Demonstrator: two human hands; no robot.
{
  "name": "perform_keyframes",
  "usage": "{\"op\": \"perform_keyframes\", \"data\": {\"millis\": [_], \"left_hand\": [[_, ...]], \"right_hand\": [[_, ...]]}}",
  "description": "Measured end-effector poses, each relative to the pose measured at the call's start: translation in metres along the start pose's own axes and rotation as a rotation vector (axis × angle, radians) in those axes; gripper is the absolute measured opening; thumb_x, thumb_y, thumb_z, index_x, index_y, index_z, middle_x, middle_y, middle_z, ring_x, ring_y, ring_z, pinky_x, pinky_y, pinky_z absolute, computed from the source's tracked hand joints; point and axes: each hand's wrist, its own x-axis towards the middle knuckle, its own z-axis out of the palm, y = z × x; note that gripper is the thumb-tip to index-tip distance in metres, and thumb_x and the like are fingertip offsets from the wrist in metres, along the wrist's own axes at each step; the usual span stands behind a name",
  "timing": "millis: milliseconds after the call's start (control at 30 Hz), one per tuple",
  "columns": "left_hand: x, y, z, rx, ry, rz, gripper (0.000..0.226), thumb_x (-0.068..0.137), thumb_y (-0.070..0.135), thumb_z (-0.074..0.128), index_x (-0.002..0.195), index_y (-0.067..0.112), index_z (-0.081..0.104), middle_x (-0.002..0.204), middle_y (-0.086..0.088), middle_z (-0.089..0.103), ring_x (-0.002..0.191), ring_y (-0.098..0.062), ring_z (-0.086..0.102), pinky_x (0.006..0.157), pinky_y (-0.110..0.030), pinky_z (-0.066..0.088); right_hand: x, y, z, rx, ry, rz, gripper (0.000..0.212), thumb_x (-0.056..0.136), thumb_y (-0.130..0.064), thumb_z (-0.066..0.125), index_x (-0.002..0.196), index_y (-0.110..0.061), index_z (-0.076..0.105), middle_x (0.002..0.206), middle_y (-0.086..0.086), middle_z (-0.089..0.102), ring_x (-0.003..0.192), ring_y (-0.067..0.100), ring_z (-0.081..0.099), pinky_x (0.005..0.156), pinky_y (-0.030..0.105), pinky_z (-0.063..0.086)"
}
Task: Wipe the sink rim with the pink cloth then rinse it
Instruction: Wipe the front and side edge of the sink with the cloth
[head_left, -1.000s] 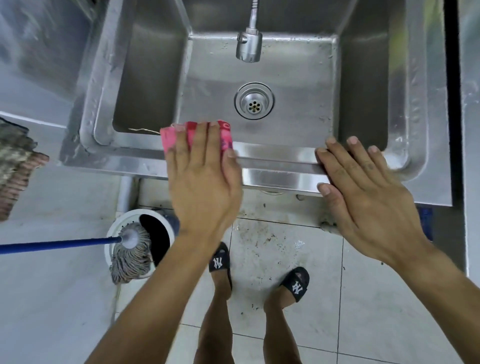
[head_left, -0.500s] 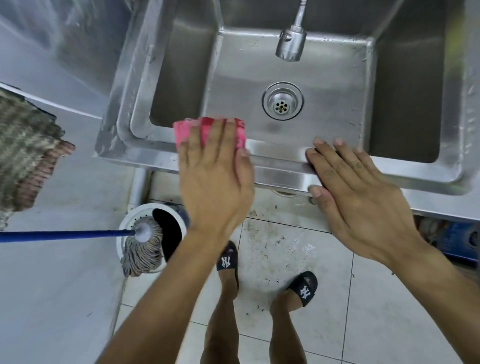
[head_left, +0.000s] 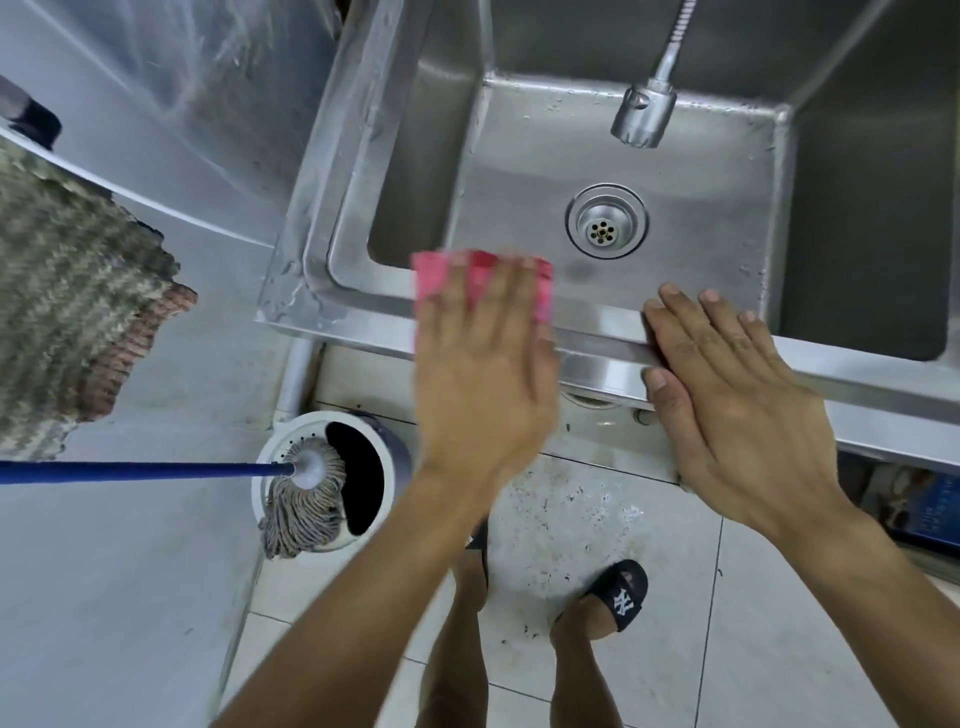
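Observation:
A steel sink (head_left: 852, 384) with a deep basin fills the upper right. On its front rim lies the pink cloth (head_left: 434, 275), mostly covered by my left hand (head_left: 480, 374), which presses it flat with straight fingers. My right hand (head_left: 737, 405) rests flat on the same front rim to the right of the cloth, fingers straight, holding nothing. A flexible metal faucet (head_left: 644, 117) hangs over the basin above the round drain (head_left: 605, 221). No water is running.
Below the sink's left corner stands a white mop bucket (head_left: 322, 431) with a mop (head_left: 304, 501) on a blue handle (head_left: 130, 470). A striped cloth (head_left: 72, 312) hangs at the left. Below are a tiled floor and my feet in black slippers (head_left: 621, 597).
My left hand and the pink cloth have slid a little along the front rim towards the right hand. The camera has swung left, so the sink sits further right in view.

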Motion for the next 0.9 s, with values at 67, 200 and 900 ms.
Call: {"op": "perform_keyframes", "data": {"millis": [67, 200, 900], "left_hand": [[-0.007, 0.016, 0.003, -0.065, -0.029, 0.151, 0.053, 0.104, 0.034, 0.039, 0.151, 0.012, 0.05, 0.156, -0.006, 0.05, 0.152, -0.034, 0.033, 0.124, -0.054, 0.024], [0.001, -0.044, -0.008, -0.052, -0.071, 0.35, 0.053, 0.107, 0.037, 0.034, 0.15, 0.01, 0.051, 0.154, -0.009, 0.051, 0.149, -0.031, 0.039, 0.122, -0.052, 0.029], [0.028, -0.199, -0.056, 0.076, -0.213, 0.425, 0.052, 0.107, 0.033, 0.035, 0.154, 0.012, 0.044, 0.161, -0.008, 0.041, 0.156, -0.031, 0.026, 0.122, -0.057, 0.029]], "right_hand": [[0.0, -0.002, 0.0, 0.013, 0.014, 0.011, 0.057, 0.111, -0.039, 0.025, 0.16, -0.012, 0.036, 0.167, 0.005, 0.033, 0.157, 0.026, 0.025, 0.129, 0.047, 0.021], [0.001, -0.003, 0.0, 0.007, 0.014, 0.008, 0.057, 0.112, -0.04, 0.023, 0.159, -0.012, 0.036, 0.166, 0.006, 0.033, 0.157, 0.027, 0.024, 0.129, 0.048, 0.021], [0.038, -0.055, 0.006, 0.015, -0.071, -0.173, 0.055, 0.111, -0.034, 0.03, 0.16, -0.009, 0.035, 0.169, 0.008, 0.028, 0.158, 0.026, 0.021, 0.129, 0.047, 0.022]]}}
